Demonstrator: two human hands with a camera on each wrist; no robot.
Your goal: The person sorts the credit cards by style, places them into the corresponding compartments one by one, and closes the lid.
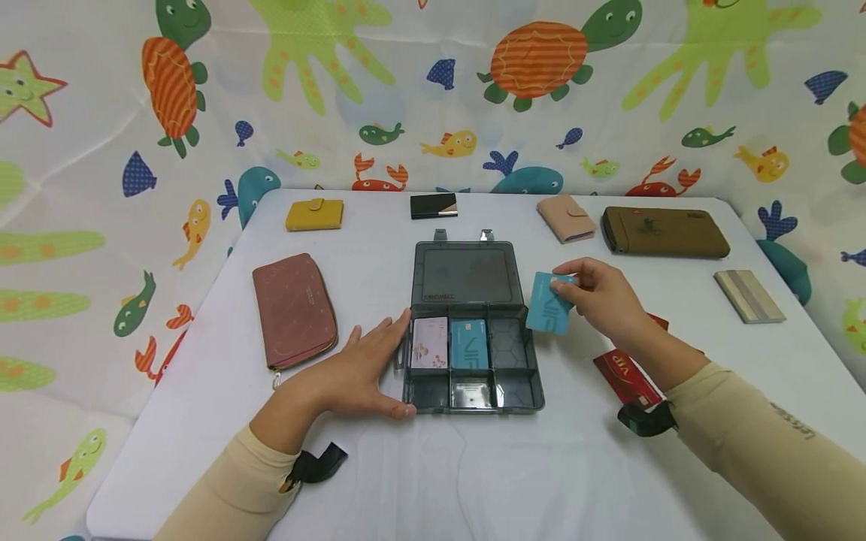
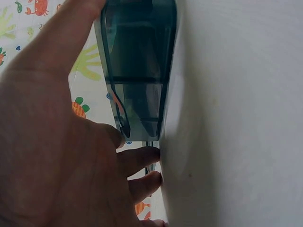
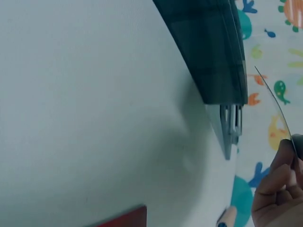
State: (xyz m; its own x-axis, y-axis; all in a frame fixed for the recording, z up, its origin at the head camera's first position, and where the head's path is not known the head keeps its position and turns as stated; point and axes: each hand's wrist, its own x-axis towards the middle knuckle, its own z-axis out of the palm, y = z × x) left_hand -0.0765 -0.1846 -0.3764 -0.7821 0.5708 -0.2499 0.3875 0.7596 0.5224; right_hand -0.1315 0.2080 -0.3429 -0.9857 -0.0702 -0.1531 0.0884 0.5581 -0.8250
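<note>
A dark translucent compartment box [image 1: 514,342] lies with its lid [image 1: 467,274] folded back at the middle of the table. Its upper row holds a pink card [image 1: 430,343] on the left and a blue VIP card [image 1: 469,343] in the centre; the right compartment has no card in it. My right hand [image 1: 602,293] pinches another blue card [image 1: 549,304] between thumb and fingers, just right of the box and above the table. My left hand [image 1: 365,368] rests beside the box's left wall, fingers spread and fairly straight, fingertips at its side.
Red VIP cards [image 1: 625,376] lie under my right forearm. A brown-red zip wallet [image 1: 295,308] lies on the left. Along the back are a yellow wallet [image 1: 315,215], a black card holder [image 1: 434,206], a beige wallet [image 1: 567,218] and an olive case [image 1: 665,231]; a striped wallet [image 1: 749,296] sits far right.
</note>
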